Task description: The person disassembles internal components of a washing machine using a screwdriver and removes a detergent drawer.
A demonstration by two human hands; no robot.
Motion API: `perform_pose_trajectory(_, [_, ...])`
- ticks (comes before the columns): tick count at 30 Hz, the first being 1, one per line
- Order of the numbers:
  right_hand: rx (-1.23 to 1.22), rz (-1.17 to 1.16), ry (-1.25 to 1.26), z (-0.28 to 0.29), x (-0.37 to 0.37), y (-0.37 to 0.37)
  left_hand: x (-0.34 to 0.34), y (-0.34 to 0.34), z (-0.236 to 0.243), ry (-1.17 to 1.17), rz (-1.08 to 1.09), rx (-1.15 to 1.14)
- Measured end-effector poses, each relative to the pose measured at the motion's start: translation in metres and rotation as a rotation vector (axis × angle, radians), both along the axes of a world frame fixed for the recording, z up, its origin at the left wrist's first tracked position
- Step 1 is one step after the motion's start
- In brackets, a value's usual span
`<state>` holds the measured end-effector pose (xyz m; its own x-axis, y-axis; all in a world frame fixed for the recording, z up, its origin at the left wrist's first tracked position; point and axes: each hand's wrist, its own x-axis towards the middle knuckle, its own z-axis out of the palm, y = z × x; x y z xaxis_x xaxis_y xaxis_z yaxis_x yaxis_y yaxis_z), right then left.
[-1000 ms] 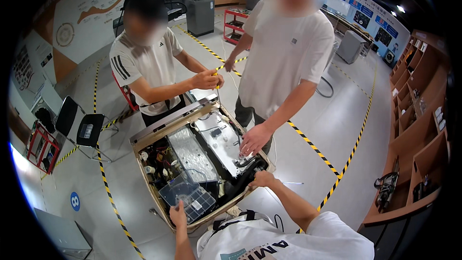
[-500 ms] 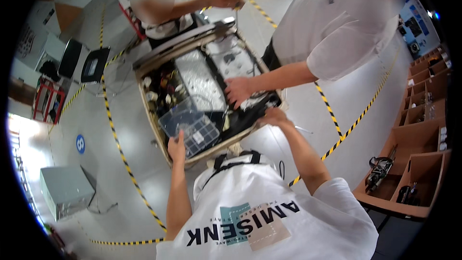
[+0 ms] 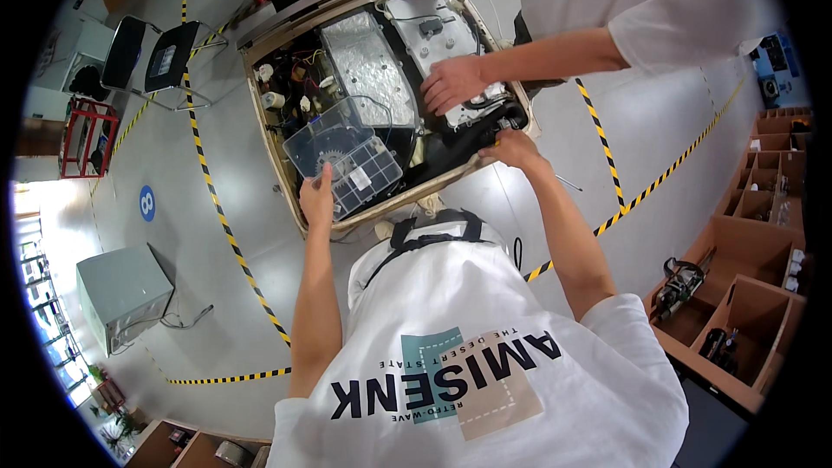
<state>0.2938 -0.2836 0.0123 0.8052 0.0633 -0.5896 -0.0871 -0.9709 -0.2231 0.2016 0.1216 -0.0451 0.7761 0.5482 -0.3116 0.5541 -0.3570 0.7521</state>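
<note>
The step looks like steadying a clear divided box (image 3: pixel 373 166) over the near-left corner of an open casing (image 3: pixel 438 185); shifting it calls for a level hold. The left hand (image 3: pixel 317 198) pinches its near edge, thumb uppermost — the right hand (image 3: pixel 516 151) bends at the near-right rim, its grip impossible to tell.

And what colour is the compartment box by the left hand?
The compartment box is see-through, looking greyish; the head view shows it best.
</note>
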Motion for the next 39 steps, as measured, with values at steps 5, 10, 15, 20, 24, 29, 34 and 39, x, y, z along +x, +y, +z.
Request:
perform_pose_trajectory(5, [0.037,-0.066,0.002,-0.002,0.000,-0.002,0.003,-0.012,0.027,0.029,0.040,-0.094])
perform_pose_trajectory(10, [0.023,-0.059,-0.061,-0.005,-0.002,-0.001,0.001,-0.013,0.030,-0.023,0.030,-0.097])
perform_pose_trajectory(15, [0.028,-0.068,-0.032,-0.005,-0.001,-0.001,0.002,-0.013,0.031,-0.006,0.020,-0.084])
perform_pose_trajectory(20, [0.039,-0.071,-0.036,-0.003,-0.002,-0.001,0.002,-0.013,0.027,-0.015,0.028,-0.077])
perform_pose_trajectory(24, [0.037,-0.059,-0.010,0.000,0.000,0.000,0.003,-0.011,0.026,0.024,0.031,-0.047])
perform_pose_trajectory(29, [0.042,-0.060,-0.075,-0.007,-0.003,-0.003,0.003,-0.011,0.024,0.012,0.027,-0.048])
perform_pose_trajectory(34, [0.042,-0.072,-0.077,-0.008,-0.004,-0.004,0.004,-0.012,0.029,0.058,0.012,-0.082])
perform_pose_trajectory(39, [0.054,-0.090,-0.051,0.001,-0.005,-0.001,0.003,-0.012,0.029,0.042,0.057,-0.249])
